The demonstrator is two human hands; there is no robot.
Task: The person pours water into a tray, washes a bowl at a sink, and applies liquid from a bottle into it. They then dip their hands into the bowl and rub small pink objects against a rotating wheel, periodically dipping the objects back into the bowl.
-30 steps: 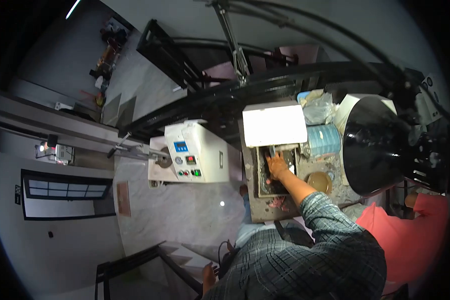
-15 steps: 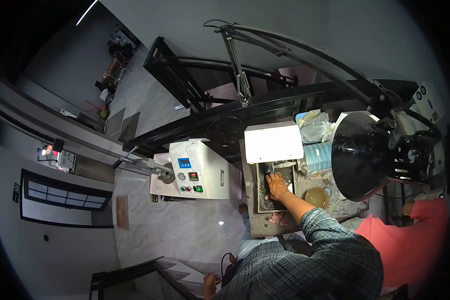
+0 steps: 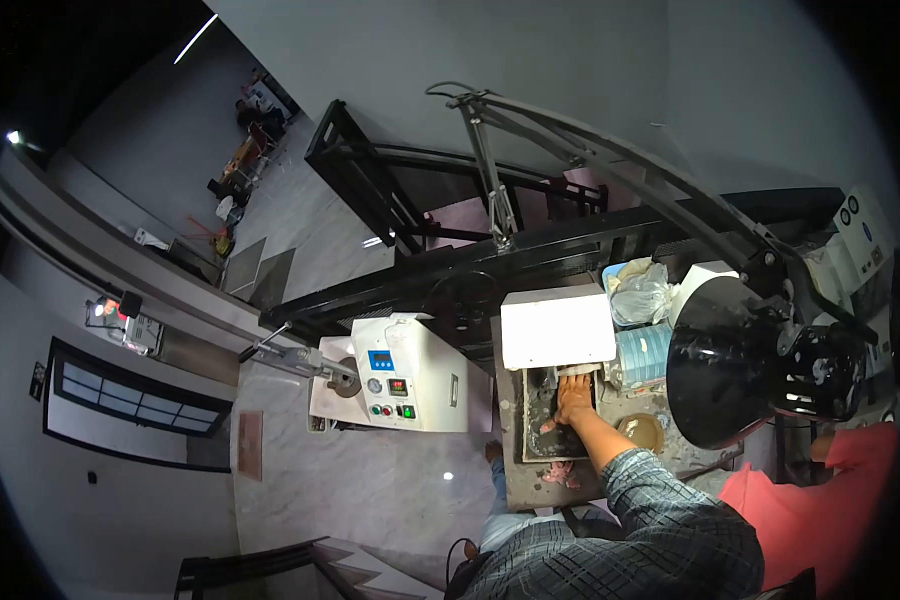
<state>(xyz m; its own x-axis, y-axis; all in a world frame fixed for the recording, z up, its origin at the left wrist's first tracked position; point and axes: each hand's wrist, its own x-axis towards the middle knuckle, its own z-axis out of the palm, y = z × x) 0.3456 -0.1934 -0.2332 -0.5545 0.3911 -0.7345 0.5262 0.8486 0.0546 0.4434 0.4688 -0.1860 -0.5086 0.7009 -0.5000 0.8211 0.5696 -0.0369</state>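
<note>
Resting our right hand in the tray along the bench's left edge; fingers look flat, grip unclear; left hand unseen; tray seems stiff, grimy, slippery; we'd hold its rims.

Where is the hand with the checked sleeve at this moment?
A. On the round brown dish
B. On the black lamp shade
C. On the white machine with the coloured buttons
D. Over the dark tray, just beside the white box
D: the right hand reaches over the dark tray, and its fingertips come up to the edge of the white box.
</note>
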